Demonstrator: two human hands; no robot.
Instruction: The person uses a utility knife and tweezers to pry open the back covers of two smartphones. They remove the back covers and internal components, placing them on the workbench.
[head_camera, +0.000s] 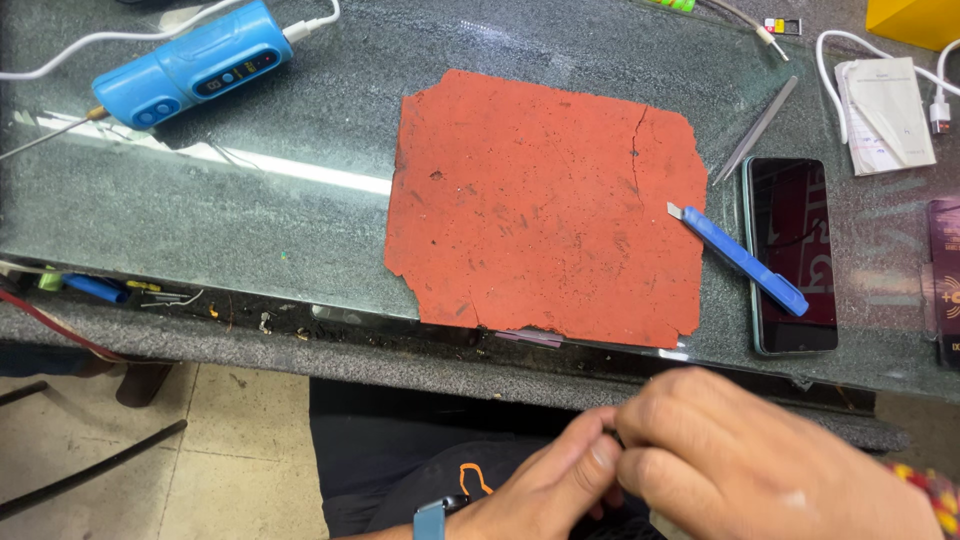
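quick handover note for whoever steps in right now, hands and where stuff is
Left hand and right hand: together below the bench edge, pinching a small dark item between the fingertips; too hidden to identify.
On the glass bench top: worn red mat, bare. Blue utility knife lies partly across the dark-screened phone; tweezers beside them. Blue handheld tool, corded, at far left.
Nothing is on the mat yet.

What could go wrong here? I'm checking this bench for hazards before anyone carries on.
The blue utility knife lies with its blade out, partly across the phone; a bump might scratch the screen or cut a reaching hand. The left hand and right hand pinch something small and dark below the bench edge, off the red mat; if dropped, it would likely fall to the floor.
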